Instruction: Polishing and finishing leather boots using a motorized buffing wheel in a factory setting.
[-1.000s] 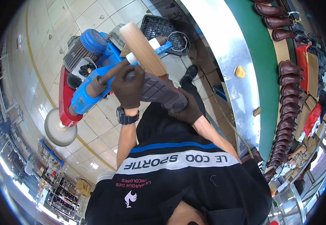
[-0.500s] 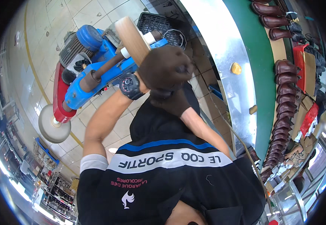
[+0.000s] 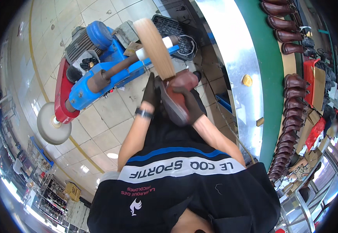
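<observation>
Brown leather boot [image 3: 180, 91] looks stiff but smooth; your gloved left hand [image 3: 152, 92] and right hand [image 3: 190, 104] clamp it firmly, just below the tan buffing wheel [image 3: 155, 46].

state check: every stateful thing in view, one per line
brown boot: held in both hands, toe against the buffing wheel
buffing wheel: blurred, looks to be spinning
left hand: gloved, grip on the boot's side
right hand: gloved, grip across the boot
grey polishing disc: nothing touching it
boots on the belt: lined up in a row
</observation>
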Tool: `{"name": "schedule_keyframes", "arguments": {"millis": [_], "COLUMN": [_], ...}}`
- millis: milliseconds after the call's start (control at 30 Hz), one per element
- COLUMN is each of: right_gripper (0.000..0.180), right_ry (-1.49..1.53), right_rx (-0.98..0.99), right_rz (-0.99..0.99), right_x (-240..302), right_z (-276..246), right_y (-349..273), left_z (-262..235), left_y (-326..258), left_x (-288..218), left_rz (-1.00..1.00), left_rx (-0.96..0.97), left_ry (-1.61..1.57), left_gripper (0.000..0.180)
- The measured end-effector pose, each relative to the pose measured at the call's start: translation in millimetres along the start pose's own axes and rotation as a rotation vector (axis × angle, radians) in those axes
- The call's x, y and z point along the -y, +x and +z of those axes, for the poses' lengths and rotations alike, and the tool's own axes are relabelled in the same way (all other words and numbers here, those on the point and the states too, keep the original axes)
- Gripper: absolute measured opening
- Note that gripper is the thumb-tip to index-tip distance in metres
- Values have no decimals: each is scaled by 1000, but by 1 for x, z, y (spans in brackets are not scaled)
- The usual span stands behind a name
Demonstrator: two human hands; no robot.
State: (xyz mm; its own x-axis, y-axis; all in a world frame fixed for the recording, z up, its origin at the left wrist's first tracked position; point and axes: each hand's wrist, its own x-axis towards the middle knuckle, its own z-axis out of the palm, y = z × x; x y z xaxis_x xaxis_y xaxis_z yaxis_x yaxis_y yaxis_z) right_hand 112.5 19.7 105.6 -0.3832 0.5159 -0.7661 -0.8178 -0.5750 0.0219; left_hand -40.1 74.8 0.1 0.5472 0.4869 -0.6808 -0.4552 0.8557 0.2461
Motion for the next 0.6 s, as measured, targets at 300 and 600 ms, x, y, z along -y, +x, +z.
{"name": "schedule_keyframes", "arguments": {"millis": [300, 600], "right_gripper": [34, 42], "right_ry": [-76, -121], "right_rx": [-110, -90], "right_rz": [-151, -33], "right_x": [-8, -23], "right_z": [25, 41], "right_y": [17, -2], "left_z": [21, 38], "left_y": [17, -32], "left_x": [-11, -17], "left_rz": [269, 346], "left_rx": [-291, -546], "left_ry": [222, 160], "left_gripper": [27, 23]}}
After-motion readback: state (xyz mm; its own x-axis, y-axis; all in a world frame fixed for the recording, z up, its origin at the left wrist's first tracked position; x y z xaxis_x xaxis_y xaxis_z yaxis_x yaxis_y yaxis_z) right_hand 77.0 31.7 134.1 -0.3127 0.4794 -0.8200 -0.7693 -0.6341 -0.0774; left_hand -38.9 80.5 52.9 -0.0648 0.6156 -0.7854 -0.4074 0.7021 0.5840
